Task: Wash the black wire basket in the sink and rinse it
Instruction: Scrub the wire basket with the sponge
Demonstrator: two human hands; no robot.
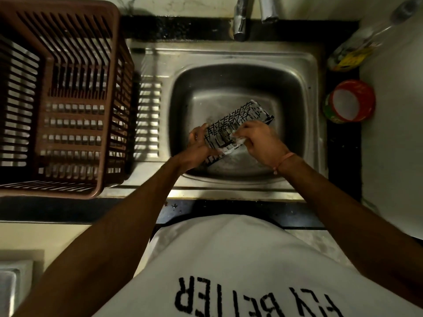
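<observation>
Home kitchen, washing-up corner. Steel sink (238,72) with ribbed drainboard set in a black stone counter (160,27), chrome tap (240,21) above. Brown plastic dish crate (68,97) sits left of the basin; red tub of white cleaning paste (350,101) and a clear bottle (357,51) on the right.

over the steel sink (240,58), the left hand (196,149) grips the soapy black wire basket (238,120) while the right hand (263,140) pinches a sudsy scrubber (238,139) against it.
</observation>
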